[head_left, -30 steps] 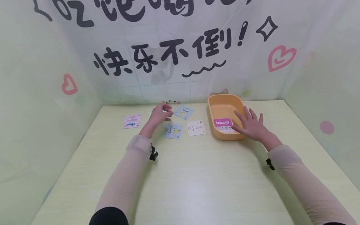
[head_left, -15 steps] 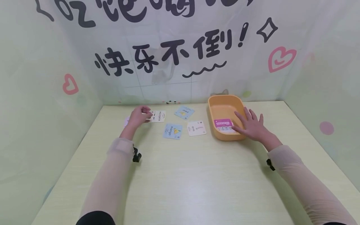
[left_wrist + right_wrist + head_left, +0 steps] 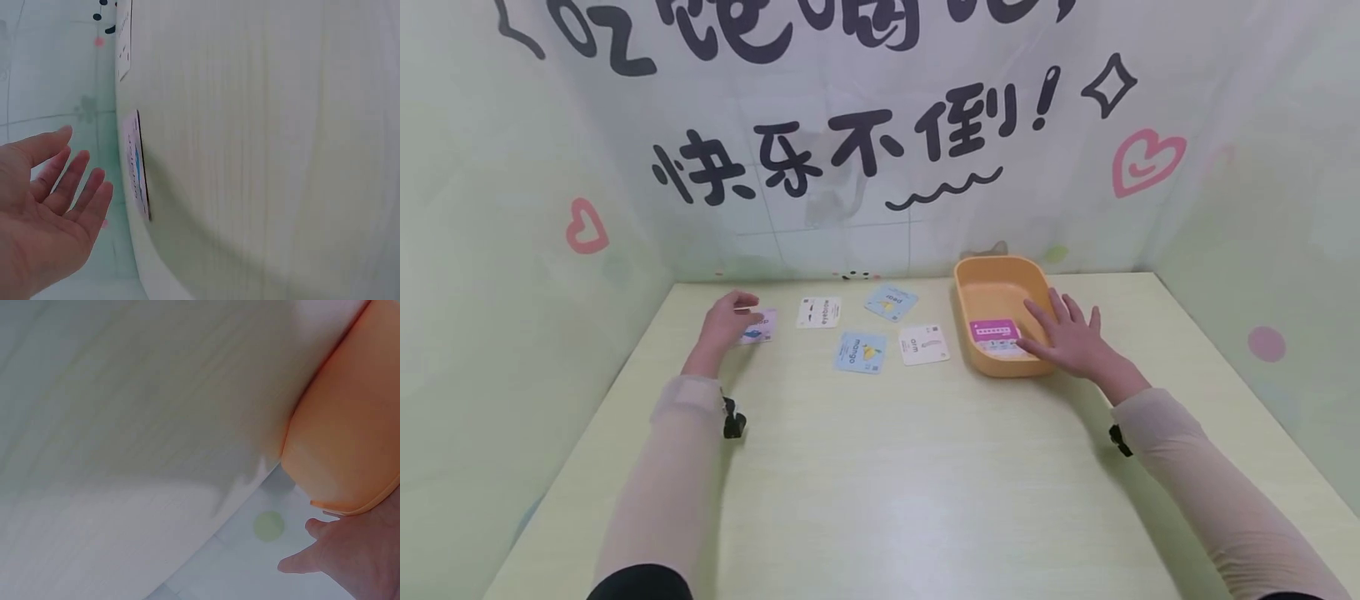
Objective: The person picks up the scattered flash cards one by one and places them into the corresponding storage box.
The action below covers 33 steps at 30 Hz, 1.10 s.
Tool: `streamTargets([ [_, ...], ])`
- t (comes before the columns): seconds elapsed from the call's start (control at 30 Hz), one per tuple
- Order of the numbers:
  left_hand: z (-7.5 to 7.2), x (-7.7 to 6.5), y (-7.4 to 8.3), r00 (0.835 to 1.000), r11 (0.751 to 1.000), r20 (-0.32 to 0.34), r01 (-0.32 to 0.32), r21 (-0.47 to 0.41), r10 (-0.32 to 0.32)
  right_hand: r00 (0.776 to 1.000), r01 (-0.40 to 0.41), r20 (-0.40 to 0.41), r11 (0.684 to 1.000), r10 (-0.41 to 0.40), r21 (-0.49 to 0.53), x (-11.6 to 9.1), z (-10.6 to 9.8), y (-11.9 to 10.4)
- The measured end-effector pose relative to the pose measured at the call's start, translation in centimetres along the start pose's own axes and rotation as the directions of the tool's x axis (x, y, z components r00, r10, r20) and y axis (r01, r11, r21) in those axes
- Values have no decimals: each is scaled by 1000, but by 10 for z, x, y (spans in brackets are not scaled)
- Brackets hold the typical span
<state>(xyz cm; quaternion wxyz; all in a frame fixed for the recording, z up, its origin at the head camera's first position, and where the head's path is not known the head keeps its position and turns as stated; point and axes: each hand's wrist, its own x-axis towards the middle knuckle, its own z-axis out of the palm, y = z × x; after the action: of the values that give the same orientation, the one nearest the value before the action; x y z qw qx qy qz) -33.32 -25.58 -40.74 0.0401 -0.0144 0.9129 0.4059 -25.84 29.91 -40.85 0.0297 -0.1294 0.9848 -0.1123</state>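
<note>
My left hand (image 3: 725,321) hovers over the left part of the purple dolphin card (image 3: 758,327), hiding some of it in the head view. Its fingers are loosely bent and hold nothing; in the left wrist view a gap shows between the hand (image 3: 53,212) and the card (image 3: 136,165). Fingers spread, my right hand (image 3: 1071,337) lies at the right rim of an orange plastic bin (image 3: 988,287). In the right wrist view that hand (image 3: 359,550) is beside the bin's outer wall (image 3: 344,437). A card with a magenta band (image 3: 995,331) lies inside the bin.
Flat on the pale wooden table (image 3: 880,467) lie an eyebrow card (image 3: 819,312), a pear card (image 3: 891,302), a mango card (image 3: 860,352) and an arm card (image 3: 924,344). A printed cloth (image 3: 850,237) hangs behind the table's far edge.
My left hand has moved left, from above the eyebrow card to the dolphin card, so the eyebrow card is now uncovered. The right hand stays at the bin.
</note>
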Motion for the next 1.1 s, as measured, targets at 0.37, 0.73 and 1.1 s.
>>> streamTargets([
  [0.37, -15, -15, -27, 985, 935, 167, -19, 353, -43, 1000, -3, 5, 1000, 3, 6, 1, 1, -3],
  [0.73, -13, -9, -25, 984, 891, 179, -69, 448, -14, 1000, -9, 1, 1000, 9, 13, 0, 2, -1],
  [1.1, -15, -9, -28, 981, 933, 184, -17, 359, -53, 1000, -9, -7, 1000, 9, 8, 1, 2, 0],
])
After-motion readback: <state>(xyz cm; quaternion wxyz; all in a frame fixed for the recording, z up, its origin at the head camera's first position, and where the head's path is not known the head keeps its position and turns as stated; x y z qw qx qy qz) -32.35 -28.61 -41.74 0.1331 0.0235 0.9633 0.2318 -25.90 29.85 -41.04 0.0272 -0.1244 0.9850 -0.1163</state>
